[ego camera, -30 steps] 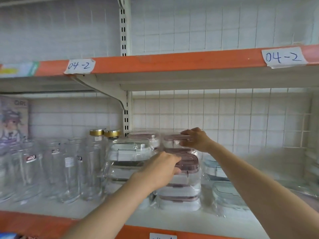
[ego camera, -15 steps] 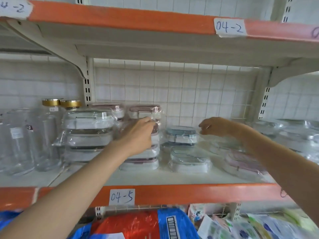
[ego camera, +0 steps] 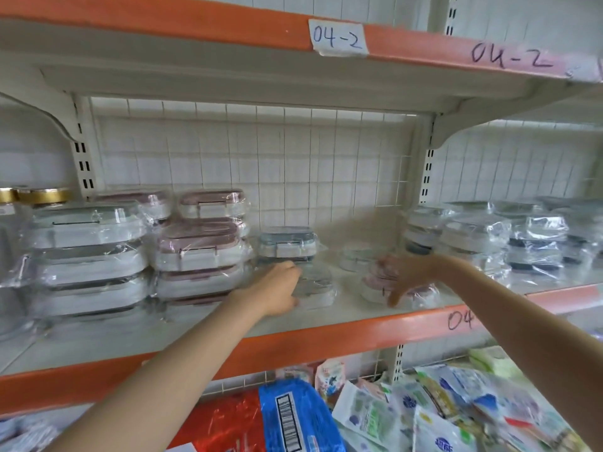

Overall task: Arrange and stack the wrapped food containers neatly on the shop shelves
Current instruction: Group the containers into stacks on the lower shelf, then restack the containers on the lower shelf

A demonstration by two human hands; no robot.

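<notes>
On the shelf (ego camera: pixel 326 324), a grey tub (ego camera: pixel 315 285) at centre is gripped by the left hand (ego camera: pixel 279 290). At 3 o'clock, a pink tub (ego camera: pixel 421 293) is clasped by the blurred right hand (ego camera: pixel 406 277).

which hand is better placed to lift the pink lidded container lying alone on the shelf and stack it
Right. The right hand is already on the pink-lidded container, fingers over its front. The left hand is occupied at the grey-lidded container further left.
</notes>
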